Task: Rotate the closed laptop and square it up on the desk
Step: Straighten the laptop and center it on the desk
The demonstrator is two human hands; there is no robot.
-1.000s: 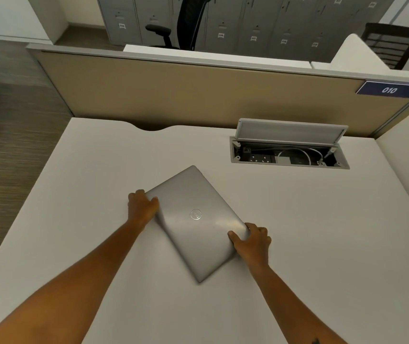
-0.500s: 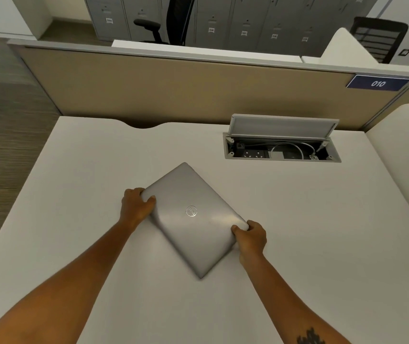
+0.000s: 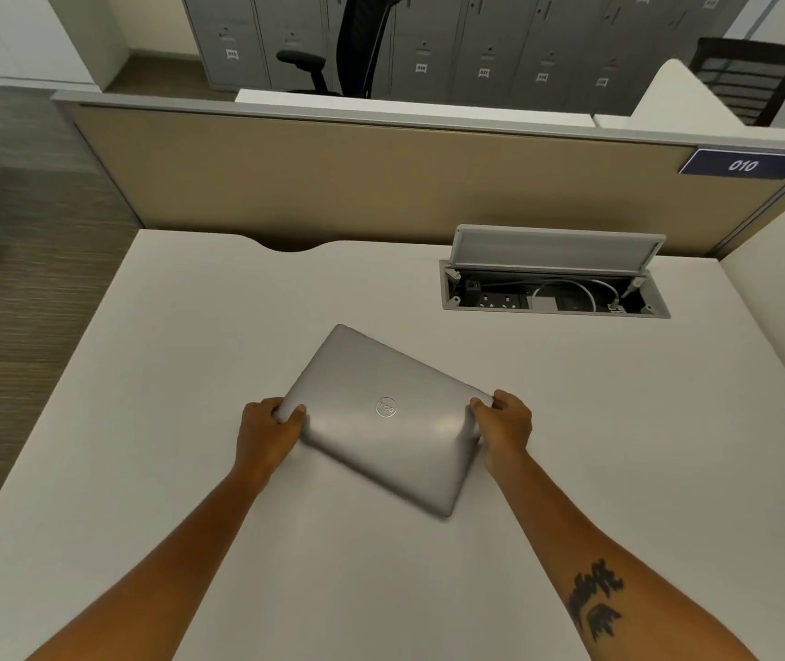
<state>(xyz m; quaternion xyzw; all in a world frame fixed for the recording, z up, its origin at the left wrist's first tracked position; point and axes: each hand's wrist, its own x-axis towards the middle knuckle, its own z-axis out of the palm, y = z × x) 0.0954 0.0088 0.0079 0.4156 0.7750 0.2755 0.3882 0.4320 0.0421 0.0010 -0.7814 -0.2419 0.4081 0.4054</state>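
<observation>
A closed silver laptop (image 3: pixel 381 412) with a round logo on its lid lies on the white desk (image 3: pixel 619 446), skewed so that its long edges run down to the right. My left hand (image 3: pixel 269 434) grips its near-left corner, thumb on the lid. Its right corner is held by my right hand (image 3: pixel 505 429), fingers curled over the edge. The laptop's near corner looks blurred and slightly raised off the desk.
An open cable box (image 3: pixel 555 288) with sockets and a white cable is sunk into the desk at the back right, its lid tilted up. A beige partition (image 3: pixel 381 183) closes the desk's far edge. Floor lies beyond the left edge.
With both hands on it, the laptop has turned counter-clockwise: its long axis, earlier steeply diagonal, now lies closer to level. My right hand has moved up and right, my left hand down.
</observation>
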